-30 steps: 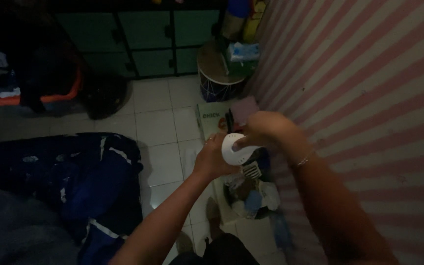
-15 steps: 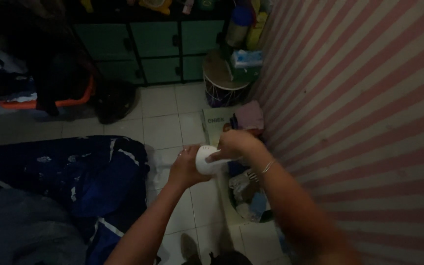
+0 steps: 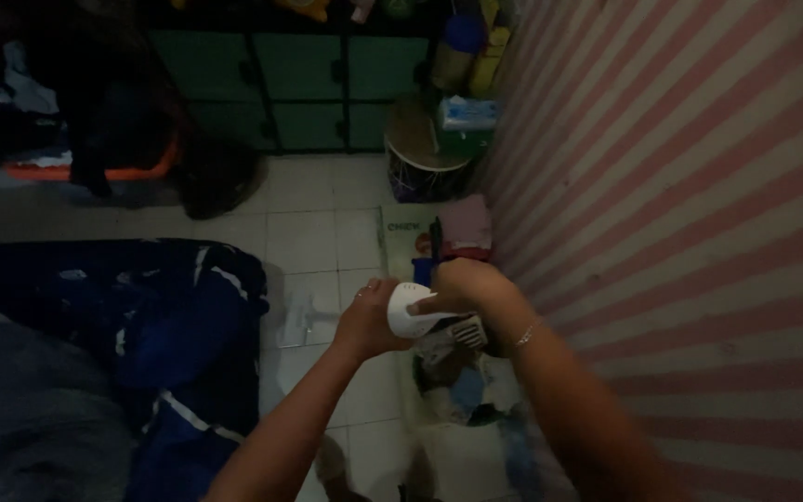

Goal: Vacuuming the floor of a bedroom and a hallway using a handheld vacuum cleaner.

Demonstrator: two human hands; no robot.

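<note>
Now both hands, left [image 3: 369,321] and right [image 3: 462,284], clasp the white cap [image 3: 411,311] over the basket [image 3: 462,376], nothing set down yet.

Dim, grainy and underexposed view; left side sinks into shadow, forearms blurred.

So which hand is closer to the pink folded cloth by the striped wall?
Right. The right hand is just below the pink folded cloth; the left hand is lower and farther left, behind the white round object.
</note>
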